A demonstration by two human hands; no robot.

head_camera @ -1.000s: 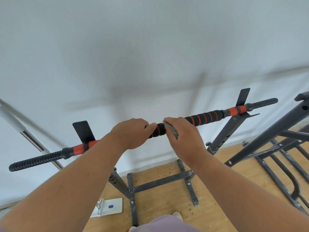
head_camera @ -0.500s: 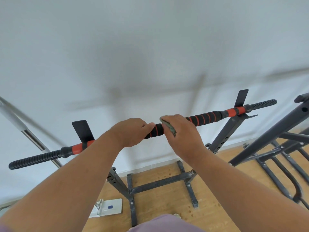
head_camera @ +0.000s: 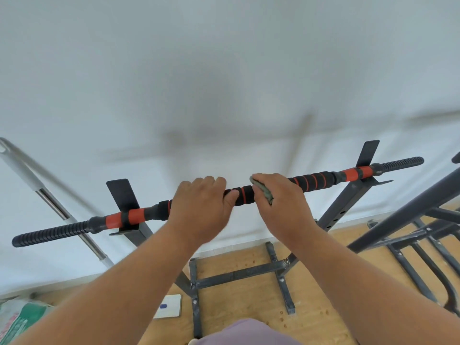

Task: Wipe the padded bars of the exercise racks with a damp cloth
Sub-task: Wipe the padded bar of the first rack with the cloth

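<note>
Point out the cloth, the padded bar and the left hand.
cloth (head_camera: 264,192), head view, grey-green fold under the palm.
padded bar (head_camera: 244,195), head view, foam between the hands.
left hand (head_camera: 202,205), head view, its back.

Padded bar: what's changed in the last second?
Little: the left hand shifted slightly along the padded bar, uncovering more foam between the hands. Unchanged: the right hand presses the cloth around the bar, which rests on the rack.

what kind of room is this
Probably a home gym or workout room: a padded bar rests on a metal rack, a second rack stands at the right, on a wooden floor.
</note>
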